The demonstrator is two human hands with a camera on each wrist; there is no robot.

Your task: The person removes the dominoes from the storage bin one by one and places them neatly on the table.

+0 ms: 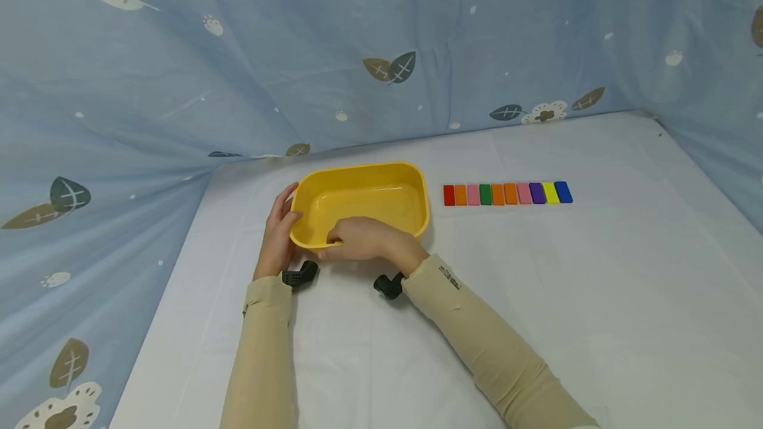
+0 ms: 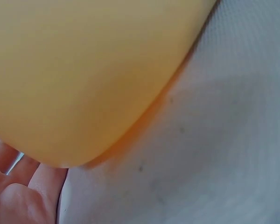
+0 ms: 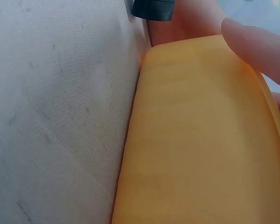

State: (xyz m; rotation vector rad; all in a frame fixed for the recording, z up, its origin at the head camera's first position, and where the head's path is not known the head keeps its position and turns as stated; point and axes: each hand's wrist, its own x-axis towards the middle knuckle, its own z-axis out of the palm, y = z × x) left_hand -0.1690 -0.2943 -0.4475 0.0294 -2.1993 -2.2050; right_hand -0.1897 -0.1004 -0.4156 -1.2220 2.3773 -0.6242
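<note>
A yellow rectangular plastic basin [image 1: 369, 200] with rounded corners lies on the white cloth. My left hand [image 1: 279, 234] holds its left end, thumb over the rim and the other fingers along the outside wall. At the near rim, my right hand [image 1: 363, 238] has its fingers bent over into the basin while the thumb [image 3: 256, 49] stays on the outer side. The fingertips inside are hidden, so anything under them cannot be seen. In the left wrist view, the basin's outer wall [image 2: 93, 84] fills the upper left, beside the left hand's fingers [image 2: 42, 179].
Right of the basin, a row of several small coloured blocks [image 1: 498, 194] lies side by side, red at the left end and blue at the right. Black wrist devices [image 1: 301, 275] sit under both wrists. A blue patterned curtain [image 1: 334, 51] borders the table's back and sides.
</note>
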